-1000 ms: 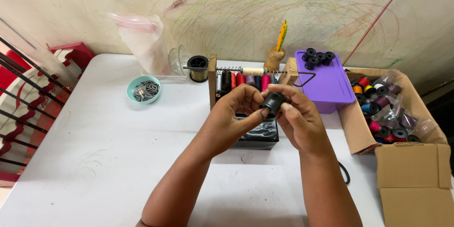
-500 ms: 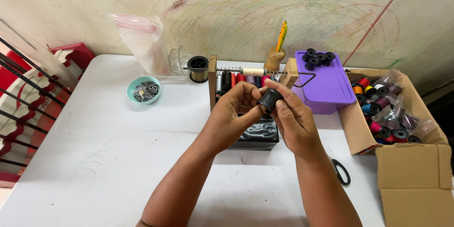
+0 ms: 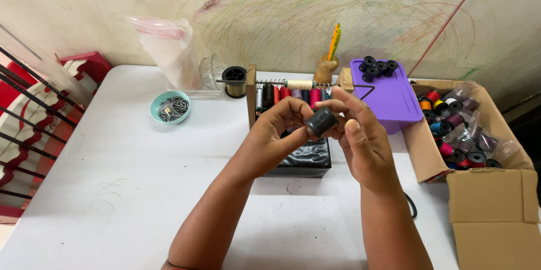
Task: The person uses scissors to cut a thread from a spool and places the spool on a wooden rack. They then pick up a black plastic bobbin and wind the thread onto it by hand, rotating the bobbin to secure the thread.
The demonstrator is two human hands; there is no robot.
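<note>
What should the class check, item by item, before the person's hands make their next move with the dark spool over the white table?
1. Dark spool held by both hands: ok, left hand and right hand both have fingers on it.
2. Spool lifted off the white table: ok.
3. Thread on the spool: cannot tell, it looks evenly dark.
4. Rack of coloured spools within view behind the hands: ok.
5. Purple tray with black spools upright on the table: ok.
6. Cardboard box of spools open at the right: ok.
</note>
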